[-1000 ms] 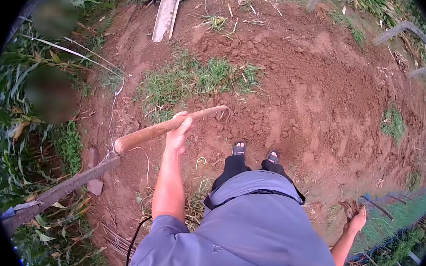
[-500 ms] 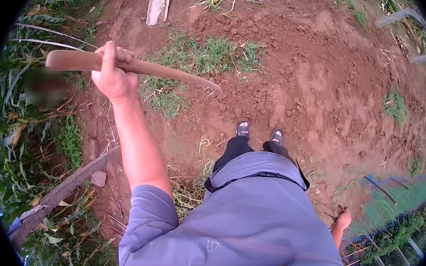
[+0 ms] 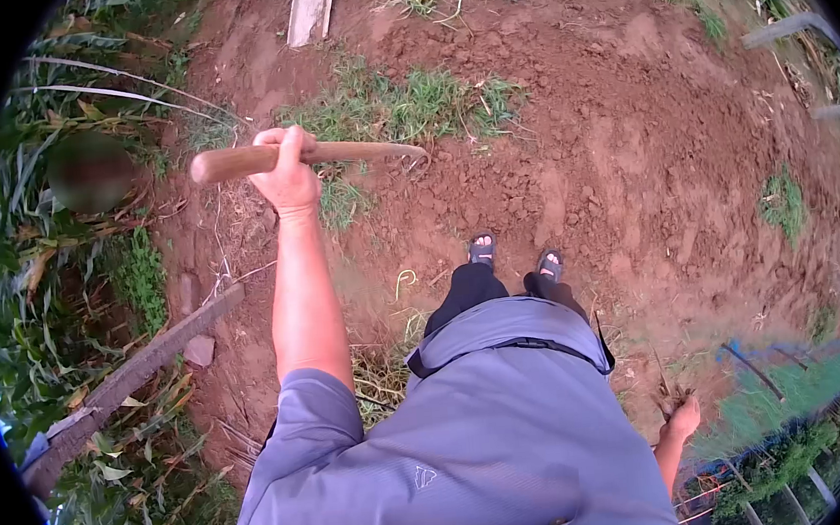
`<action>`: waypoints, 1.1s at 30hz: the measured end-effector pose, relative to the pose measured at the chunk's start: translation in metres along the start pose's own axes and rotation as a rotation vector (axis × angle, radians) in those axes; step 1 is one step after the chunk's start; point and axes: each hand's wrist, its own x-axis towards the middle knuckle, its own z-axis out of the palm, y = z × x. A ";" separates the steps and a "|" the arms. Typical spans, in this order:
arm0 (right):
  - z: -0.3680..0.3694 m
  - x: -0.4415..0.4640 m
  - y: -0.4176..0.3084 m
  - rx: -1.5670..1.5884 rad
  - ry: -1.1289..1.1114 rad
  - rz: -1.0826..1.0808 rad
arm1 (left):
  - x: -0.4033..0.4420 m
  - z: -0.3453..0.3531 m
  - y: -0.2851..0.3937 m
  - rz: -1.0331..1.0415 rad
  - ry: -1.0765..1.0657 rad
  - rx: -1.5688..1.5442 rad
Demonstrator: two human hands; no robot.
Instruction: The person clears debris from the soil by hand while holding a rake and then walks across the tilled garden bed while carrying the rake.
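Note:
My left hand is wrapped round a wooden-handled tool near its thick rounded end. The handle points away to the right, and its far end is at the reddish soil beside a patch of grass. Low on the right, my right hand hangs out from my side, its fingers closed round some dry brown plant stalks, which are small and partly hidden.
Tall leafy plants line the left side, with a wooden beam and a stone by them. A plank lies at the top. Green netting is at the lower right, curved grey bars at the right edge.
My left hand first rose up and left with the tool, then came back right and slightly down. The right hand moved nearer my body, still with the stalks. The view shifted slightly.

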 end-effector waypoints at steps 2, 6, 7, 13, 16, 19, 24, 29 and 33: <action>0.008 -0.002 -0.007 0.113 0.021 0.034 | -0.041 -0.003 -0.032 -0.047 -0.075 0.164; 0.018 0.007 -0.015 0.180 0.069 0.058 | 0.008 0.023 0.045 -0.070 -0.018 -0.018; 0.010 0.009 -0.016 0.189 0.086 0.099 | 0.019 0.019 0.072 -0.030 -0.011 -0.080; 0.003 0.080 -0.032 0.055 0.014 0.018 | 0.005 0.036 0.112 -0.109 -0.090 -0.052; -0.004 0.127 -0.048 0.134 -0.103 -0.002 | -0.098 0.028 -0.010 -0.074 0.267 0.083; -0.013 0.178 -0.050 0.128 -0.155 -0.032 | -0.122 0.070 0.018 -0.165 0.148 0.192; -0.036 0.245 -0.079 -0.233 -0.128 -0.151 | -0.137 0.127 0.091 -0.005 0.313 0.086; -0.044 0.291 -0.089 -0.023 -0.122 -0.122 | -0.243 0.122 0.000 -0.179 0.167 0.225; -0.037 0.283 -0.076 0.033 -0.215 -0.164 | -0.209 0.194 0.048 -0.160 -0.007 0.085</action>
